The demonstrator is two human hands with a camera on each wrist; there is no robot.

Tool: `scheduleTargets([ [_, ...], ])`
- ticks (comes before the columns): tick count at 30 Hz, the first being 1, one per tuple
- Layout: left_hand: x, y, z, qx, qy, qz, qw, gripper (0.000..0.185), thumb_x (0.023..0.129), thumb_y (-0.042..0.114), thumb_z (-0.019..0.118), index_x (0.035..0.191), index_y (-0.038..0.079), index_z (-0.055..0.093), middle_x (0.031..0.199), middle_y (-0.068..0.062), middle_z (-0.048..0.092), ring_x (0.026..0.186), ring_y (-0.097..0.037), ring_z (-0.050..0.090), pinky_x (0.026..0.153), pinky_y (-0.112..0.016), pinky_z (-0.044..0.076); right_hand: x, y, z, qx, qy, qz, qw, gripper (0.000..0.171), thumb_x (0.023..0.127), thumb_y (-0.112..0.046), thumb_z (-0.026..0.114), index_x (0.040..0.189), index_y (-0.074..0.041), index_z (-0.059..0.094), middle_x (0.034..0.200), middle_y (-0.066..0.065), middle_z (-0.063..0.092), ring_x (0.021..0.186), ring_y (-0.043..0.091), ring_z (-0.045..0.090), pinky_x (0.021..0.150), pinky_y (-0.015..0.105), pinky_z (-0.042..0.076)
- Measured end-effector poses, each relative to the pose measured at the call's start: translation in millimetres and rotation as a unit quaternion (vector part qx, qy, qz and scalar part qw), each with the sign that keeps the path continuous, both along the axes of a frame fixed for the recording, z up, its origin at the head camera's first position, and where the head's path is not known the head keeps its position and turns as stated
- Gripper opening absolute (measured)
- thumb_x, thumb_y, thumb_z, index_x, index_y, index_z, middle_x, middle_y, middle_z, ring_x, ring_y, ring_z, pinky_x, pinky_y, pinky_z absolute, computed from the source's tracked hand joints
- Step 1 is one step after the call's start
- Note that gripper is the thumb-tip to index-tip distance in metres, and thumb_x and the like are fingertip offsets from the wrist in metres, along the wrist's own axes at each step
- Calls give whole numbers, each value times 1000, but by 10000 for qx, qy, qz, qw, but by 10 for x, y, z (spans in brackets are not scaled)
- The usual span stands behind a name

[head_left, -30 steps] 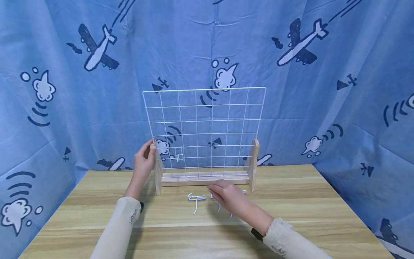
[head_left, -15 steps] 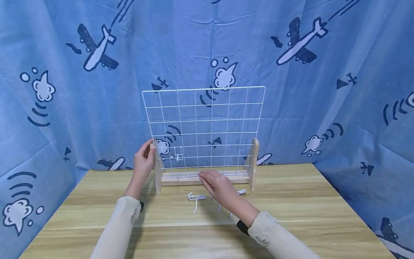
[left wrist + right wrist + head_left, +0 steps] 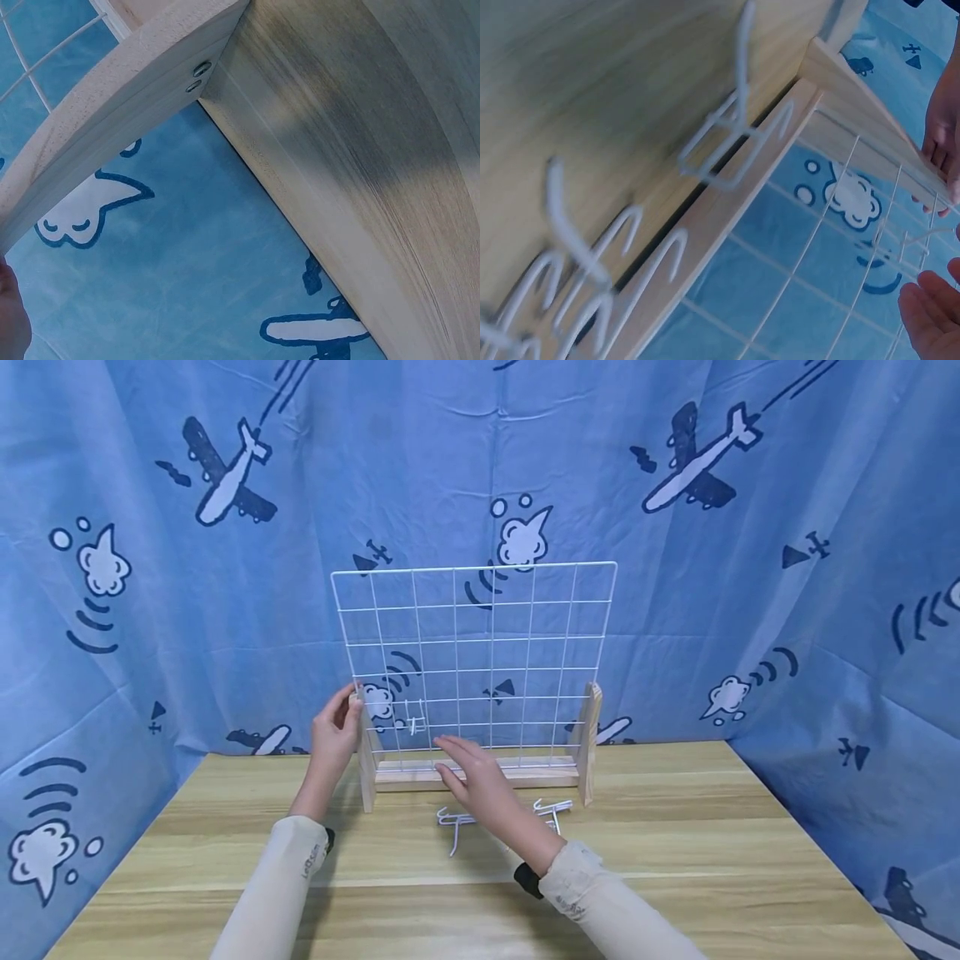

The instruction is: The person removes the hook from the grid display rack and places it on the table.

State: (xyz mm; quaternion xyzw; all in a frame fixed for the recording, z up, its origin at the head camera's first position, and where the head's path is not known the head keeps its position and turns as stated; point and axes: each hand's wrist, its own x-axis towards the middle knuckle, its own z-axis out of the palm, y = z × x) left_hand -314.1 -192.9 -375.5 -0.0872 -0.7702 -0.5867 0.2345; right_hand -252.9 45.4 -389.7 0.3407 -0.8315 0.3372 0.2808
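at the left of the wooden table (image 3: pixel 225 827), our left hand (image 3: pixel 333 735) wraps its curled fingers round the top of the left wooden upright (image 3: pixel 365 752) of the stand, thumb toward us, steadying the white wire grid (image 3: pixel 480 647) that rises from the base rail (image 3: pixel 480 771). one small white hook (image 3: pixel 414 717) already hangs on the grid's lower left cells, just right of that hand. moving right, our right hand (image 3: pixel 480 781) hovers in front of the base rail, fingers straight and loosely spread, pointing up and left toward the hung hook; it holds nothing that we can see (the right wrist view shows only an open palm (image 3: pixel 930 315) beside the grid wires). the loose hooks lie on the table behind and below that hand: one hook (image 3: pixel 453 822) just left of the wrist, its long shank running toward us, and another hook (image 3: pixel 553 810) to the right, near the right wooden upright (image 3: pixel 590 735). so the spare hooks sit nearer our right hand than our left, back toward us from its fingertips, while the hung hook lies ahead of them, up and to the left. the blue aeroplane-print cloth (image 3: pixel 750 568) closes in the scene.
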Motion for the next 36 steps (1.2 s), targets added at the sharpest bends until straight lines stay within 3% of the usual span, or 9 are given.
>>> scheduleTargets([
  [8,4,-7,-9,-51,28,7,10000,40,101,12,49,139,2,48,138,-17,52,125,-27,50,104,-32,43,-92,-241,6,-222,-289,-138,9992,43,89,-7,68,129,4,56,132,22,55,122,36,52,103,44,45],
  [17,0,-15,-20,-26,37,-10,10000,40,101,13,49,140,2,47,139,-16,51,126,-26,49,104,-28,42,-208,-422,-19,-706,-559,-229,9957,44,91,-10,66,130,5,54,135,24,52,125,36,49,106,43,41],
  [28,-3,-3,0,-34,-4,15,10000,40,101,14,50,140,4,48,138,-15,52,125,-24,50,102,-25,43,-249,-533,-29,-908,-336,-431,9944,40,91,-9,65,126,7,57,132,24,55,122,36,52,105,42,43],
  [36,-10,-18,-15,-12,-1,-37,10000,40,101,14,49,140,4,48,138,-15,52,124,-23,50,98,-16,44,-283,-571,-55,-1025,-265,-575,9927,35,92,-8,64,123,6,60,129,24,56,120,36,54,103,42,45],
])
